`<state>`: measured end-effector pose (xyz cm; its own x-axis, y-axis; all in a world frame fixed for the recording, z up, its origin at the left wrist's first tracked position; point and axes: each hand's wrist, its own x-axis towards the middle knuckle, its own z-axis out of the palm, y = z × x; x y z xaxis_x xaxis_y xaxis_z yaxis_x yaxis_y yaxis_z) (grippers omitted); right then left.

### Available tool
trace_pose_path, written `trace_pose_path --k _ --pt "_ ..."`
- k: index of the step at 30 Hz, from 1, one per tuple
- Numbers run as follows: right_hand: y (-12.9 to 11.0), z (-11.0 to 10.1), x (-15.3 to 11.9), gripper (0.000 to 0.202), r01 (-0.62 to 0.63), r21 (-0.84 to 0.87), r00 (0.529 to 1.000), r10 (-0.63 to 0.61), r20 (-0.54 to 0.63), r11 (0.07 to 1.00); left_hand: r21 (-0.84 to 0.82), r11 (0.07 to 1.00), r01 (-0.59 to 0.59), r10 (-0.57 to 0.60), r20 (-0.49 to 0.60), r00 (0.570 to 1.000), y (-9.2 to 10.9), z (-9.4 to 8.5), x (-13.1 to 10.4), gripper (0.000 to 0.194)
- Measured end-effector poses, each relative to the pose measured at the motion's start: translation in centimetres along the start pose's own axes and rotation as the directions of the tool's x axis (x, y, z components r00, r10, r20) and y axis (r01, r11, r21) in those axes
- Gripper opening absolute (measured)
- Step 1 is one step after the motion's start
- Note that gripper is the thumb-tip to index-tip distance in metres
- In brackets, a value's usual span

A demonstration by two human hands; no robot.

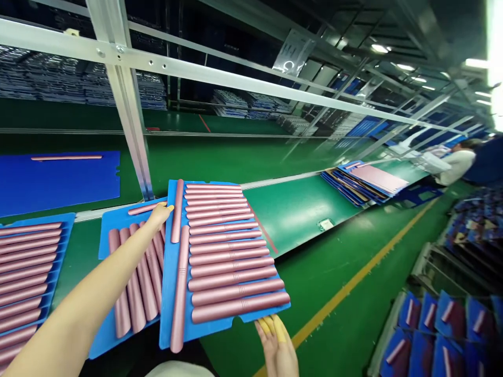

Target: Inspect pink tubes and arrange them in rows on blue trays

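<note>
A blue tray [210,327] with rows of pink metallic tubes [230,246] on it is held tilted in front of me. My left hand [161,213] grips its far left edge, with yellow coverings on the fingertips. At the near right corner my right hand [277,340] closes on the tray's edge, its thumb and fingers partly hidden underneath. Beneath my left forearm lies a second blue tray [106,248] with pink tubes, partly covered by the held one. Another tray [66,238] of tubes sits at the far left.
Along the green bench [286,209] runs a metal frame with an upright post [126,99]. A blue sheet [74,183] with one thin pink strip lies behind it. Stacked panels [363,180] stand farther along, near a person [458,162]. Racks [436,330] of blue pieces are at right.
</note>
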<state>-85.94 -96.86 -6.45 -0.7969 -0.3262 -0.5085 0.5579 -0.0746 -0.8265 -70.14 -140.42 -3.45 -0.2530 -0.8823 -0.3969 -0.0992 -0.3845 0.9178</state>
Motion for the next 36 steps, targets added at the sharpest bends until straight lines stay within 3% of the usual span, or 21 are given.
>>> trace_pose_path --k 4,8,14,20,27,36 --pt "0.7 4.2 0.4 0.038 -0.029 0.193 0.997 0.015 0.071 0.981 -0.080 0.995 0.057 -0.049 0.089 0.995 0.5 0.5 0.1 0.026" --pt "-0.3 5.7 1.7 0.038 -0.019 0.280 0.999 0.026 -0.023 0.960 -0.159 0.979 0.128 -0.102 0.161 0.982 1.0 1.0 -1.2 0.024" --pt "-2.0 6.4 3.3 0.049 0.058 0.241 0.991 -0.026 -0.134 0.969 -0.259 0.952 0.164 -0.107 0.222 0.969 1.1 1.2 -3.7 0.024" --pt "-2.8 6.1 5.3 0.050 0.077 0.256 0.977 -0.022 -0.211 0.964 -0.314 0.936 0.156 -0.106 0.171 0.980 -0.8 1.0 -5.2 0.023" --pt "-4.4 5.1 8.6 0.028 0.019 0.335 0.991 0.025 -0.129 0.942 -0.304 0.930 0.209 -0.169 0.153 0.974 -2.2 1.0 -6.3 0.029" --pt "-7.1 4.4 11.0 0.038 0.012 0.321 0.997 0.014 -0.077 0.947 -0.346 0.911 0.223 -0.189 0.129 0.973 -2.0 2.2 -8.7 0.028"
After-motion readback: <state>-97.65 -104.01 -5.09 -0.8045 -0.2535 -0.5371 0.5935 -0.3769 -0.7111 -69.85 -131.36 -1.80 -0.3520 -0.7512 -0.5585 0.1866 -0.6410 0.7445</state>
